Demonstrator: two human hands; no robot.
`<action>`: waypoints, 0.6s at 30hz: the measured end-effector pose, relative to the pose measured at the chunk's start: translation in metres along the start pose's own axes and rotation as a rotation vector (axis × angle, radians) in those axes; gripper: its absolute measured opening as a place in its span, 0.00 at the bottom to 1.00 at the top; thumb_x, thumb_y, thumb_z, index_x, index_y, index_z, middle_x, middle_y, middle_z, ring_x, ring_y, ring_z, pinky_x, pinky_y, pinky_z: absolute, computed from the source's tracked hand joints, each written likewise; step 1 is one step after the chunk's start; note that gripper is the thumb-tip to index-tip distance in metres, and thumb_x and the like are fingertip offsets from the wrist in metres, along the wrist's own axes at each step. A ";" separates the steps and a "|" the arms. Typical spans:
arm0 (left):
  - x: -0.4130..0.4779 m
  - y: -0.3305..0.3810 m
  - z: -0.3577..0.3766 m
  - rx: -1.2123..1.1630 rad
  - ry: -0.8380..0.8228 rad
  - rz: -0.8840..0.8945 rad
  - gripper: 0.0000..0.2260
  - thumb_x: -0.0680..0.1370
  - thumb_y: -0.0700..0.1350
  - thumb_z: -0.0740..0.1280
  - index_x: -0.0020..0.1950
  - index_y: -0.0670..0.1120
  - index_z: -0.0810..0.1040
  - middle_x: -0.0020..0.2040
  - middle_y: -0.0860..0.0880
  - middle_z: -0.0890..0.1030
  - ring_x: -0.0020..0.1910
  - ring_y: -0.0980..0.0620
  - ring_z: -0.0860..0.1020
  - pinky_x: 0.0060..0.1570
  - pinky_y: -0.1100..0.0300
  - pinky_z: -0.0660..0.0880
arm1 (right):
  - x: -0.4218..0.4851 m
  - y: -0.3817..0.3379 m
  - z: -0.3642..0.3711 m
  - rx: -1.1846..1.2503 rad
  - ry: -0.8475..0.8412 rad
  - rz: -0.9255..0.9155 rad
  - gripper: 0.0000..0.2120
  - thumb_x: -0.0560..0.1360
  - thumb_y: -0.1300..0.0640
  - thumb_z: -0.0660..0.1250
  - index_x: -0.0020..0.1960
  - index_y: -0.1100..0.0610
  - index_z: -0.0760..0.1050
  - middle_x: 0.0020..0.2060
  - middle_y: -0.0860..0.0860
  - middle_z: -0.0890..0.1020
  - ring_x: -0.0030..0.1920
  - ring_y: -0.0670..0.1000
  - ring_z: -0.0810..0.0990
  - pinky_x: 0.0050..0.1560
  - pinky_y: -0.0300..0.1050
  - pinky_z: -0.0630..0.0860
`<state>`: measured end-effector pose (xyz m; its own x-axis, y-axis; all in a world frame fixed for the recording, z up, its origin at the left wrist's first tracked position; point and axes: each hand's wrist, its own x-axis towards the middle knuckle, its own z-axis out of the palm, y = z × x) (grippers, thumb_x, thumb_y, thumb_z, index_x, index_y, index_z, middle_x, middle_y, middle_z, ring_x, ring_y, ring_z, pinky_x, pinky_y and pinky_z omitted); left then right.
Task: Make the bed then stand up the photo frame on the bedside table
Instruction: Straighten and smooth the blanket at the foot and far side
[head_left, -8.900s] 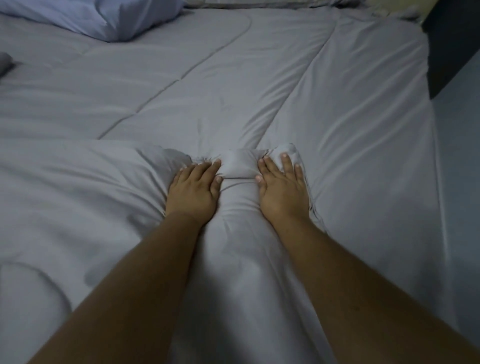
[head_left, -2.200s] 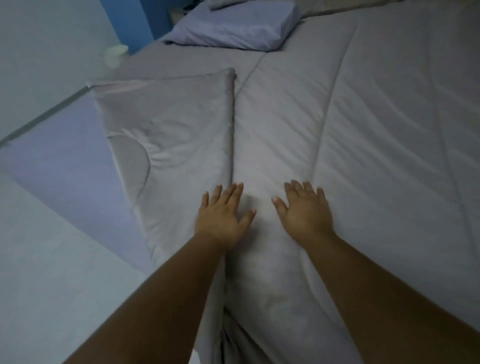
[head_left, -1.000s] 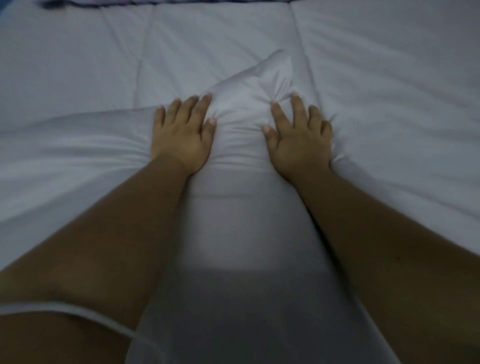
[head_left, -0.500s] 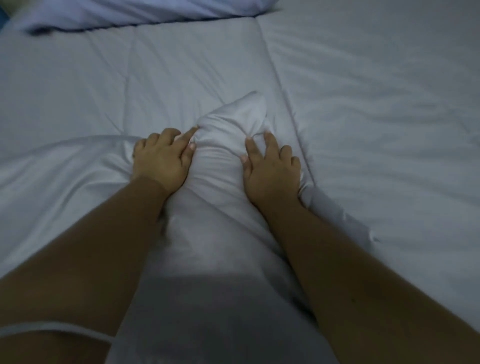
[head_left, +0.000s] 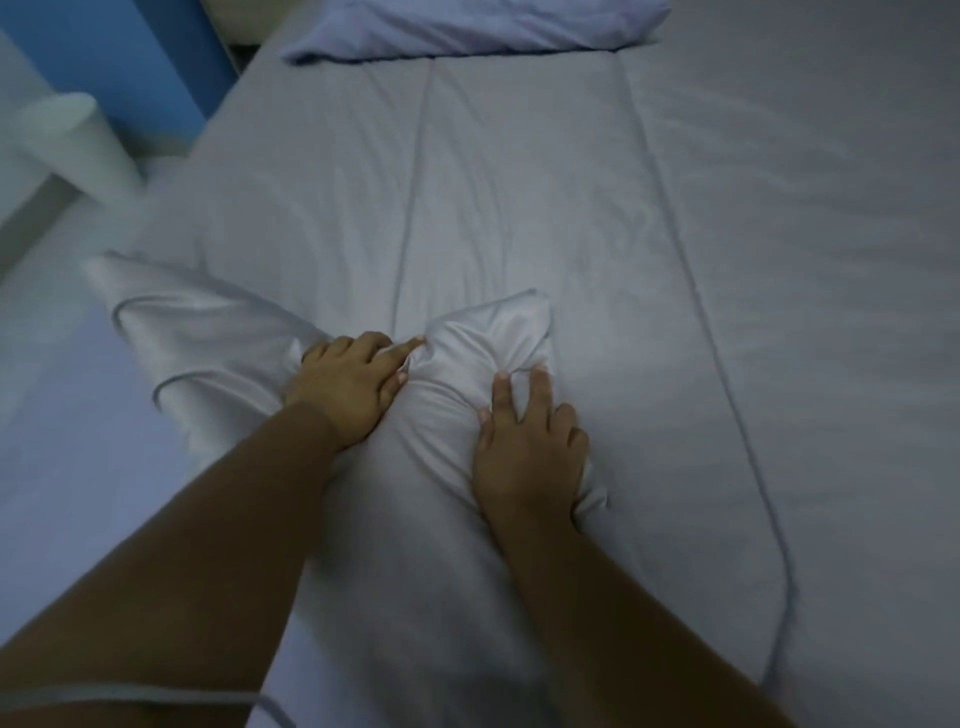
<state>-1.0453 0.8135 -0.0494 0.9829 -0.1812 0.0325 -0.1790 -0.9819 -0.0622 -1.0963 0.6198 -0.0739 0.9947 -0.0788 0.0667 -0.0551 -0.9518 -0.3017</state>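
A grey quilted comforter (head_left: 571, 197) covers the bed. A bunched fold of it (head_left: 483, 348) rises between my hands. My left hand (head_left: 345, 389) grips the fold from the left, index finger stretched along the cloth. My right hand (head_left: 530, 452) presses on its right side, two fingers extended and the others curled into the fabric. A flap of the comforter (head_left: 192, 332) hangs over the bed's left edge. The photo frame and bedside table are not in view.
A pale lilac pillow (head_left: 467, 26) lies at the head of the bed. A white cylindrical object (head_left: 72, 145) stands on the floor to the left, in front of a blue wall panel (head_left: 119, 57). Pale floor (head_left: 62, 441) runs along the bed's left side.
The view has swung left, bringing the bed's left edge, floor and white object into sight. Both hands stay on the bunched fold; the right hand has slid lower.
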 end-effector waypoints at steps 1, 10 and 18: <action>-0.018 -0.008 -0.002 -0.001 -0.002 -0.009 0.25 0.76 0.58 0.48 0.67 0.56 0.74 0.57 0.47 0.80 0.51 0.41 0.80 0.52 0.48 0.72 | -0.018 -0.012 0.000 0.016 -0.044 0.005 0.22 0.73 0.47 0.55 0.61 0.50 0.78 0.64 0.58 0.77 0.46 0.62 0.79 0.44 0.53 0.75; -0.126 -0.112 -0.027 -0.237 -0.311 -0.320 0.24 0.71 0.58 0.52 0.64 0.54 0.71 0.62 0.48 0.76 0.60 0.42 0.73 0.61 0.52 0.68 | -0.095 -0.127 0.007 0.093 -0.224 -0.143 0.21 0.70 0.44 0.58 0.58 0.47 0.79 0.60 0.55 0.79 0.45 0.60 0.78 0.44 0.53 0.75; -0.139 -0.167 -0.013 -0.366 -0.450 -0.599 0.21 0.80 0.60 0.54 0.60 0.49 0.78 0.65 0.42 0.77 0.64 0.40 0.73 0.66 0.53 0.67 | -0.039 -0.161 0.011 0.569 -0.309 0.125 0.20 0.80 0.56 0.57 0.71 0.52 0.67 0.68 0.57 0.73 0.66 0.59 0.72 0.64 0.47 0.67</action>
<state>-1.1527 1.0016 -0.0308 0.8258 0.3403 -0.4498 0.4529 -0.8753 0.1693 -1.1250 0.7792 -0.0380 0.9678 -0.0091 -0.2517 -0.2013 -0.6288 -0.7511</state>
